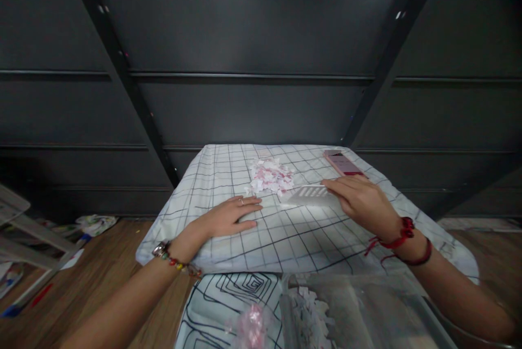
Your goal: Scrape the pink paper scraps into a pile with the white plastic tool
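On the checked tablecloth (pixel 261 235) lies a small heap of white and pinkish paper shreds (pixel 271 176). My left hand (pixel 234 216) rests flat on the cloth just below the heap, fingers outstretched, a ring on one of them; it holds nothing. From the right, my right hand (pixel 365 202) grips a flat white slotted plastic piece (pixel 312 194) by its right end. The left edge of that piece is close to the lower right side of the heap. My right fingers partly hide the piece, so its full shape does not show.
A pink-edged phone (pixel 343 164) lies beyond my right hand. Nearer me stand a clear plastic bin (pixel 367 305) with more shreds and, left of it, a pink item in clear wrapping (pixel 253 327). A dark panelled wall (pixel 253 115) rises behind the table.
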Demonstrator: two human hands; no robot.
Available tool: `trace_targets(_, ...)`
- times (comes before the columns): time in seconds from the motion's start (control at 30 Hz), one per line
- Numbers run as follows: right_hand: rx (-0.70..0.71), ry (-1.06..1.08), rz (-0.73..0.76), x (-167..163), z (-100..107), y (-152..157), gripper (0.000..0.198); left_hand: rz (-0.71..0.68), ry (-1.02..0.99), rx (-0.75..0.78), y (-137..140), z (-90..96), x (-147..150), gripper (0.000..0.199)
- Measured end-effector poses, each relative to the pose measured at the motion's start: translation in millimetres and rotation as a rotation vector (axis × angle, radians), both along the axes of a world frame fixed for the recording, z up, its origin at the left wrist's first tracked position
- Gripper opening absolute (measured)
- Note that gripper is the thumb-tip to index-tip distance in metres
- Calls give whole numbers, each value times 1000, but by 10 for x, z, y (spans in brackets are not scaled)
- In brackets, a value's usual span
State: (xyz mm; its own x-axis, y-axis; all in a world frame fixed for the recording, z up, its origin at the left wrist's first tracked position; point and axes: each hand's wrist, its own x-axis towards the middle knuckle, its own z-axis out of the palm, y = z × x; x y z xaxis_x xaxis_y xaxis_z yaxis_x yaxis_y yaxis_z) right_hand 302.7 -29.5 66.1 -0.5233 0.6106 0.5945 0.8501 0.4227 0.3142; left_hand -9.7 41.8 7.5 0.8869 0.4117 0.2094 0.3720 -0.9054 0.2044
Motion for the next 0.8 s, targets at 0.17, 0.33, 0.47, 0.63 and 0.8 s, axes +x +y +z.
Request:
trace_targets(0.17,48,8,-20,-16,20,11,30,3,-3,-7,21,-17,10,39)
trace_targets(0.33,88,-90,-18,-99,20,94,36,15,9,-1,4,-9,16,39)
trace_targets(0.47,93,-119,5,-109,19,74,37,13,8,15,-5,-8,16,40)
trace_targets(0.63,75,-77,20,-51,67,-38,33,7,-5,15,-4,-8,16,40)
trace_targets(0.8,95,-74,-17,-52,82,-64,33,15,0,10,-12,4,22,39)
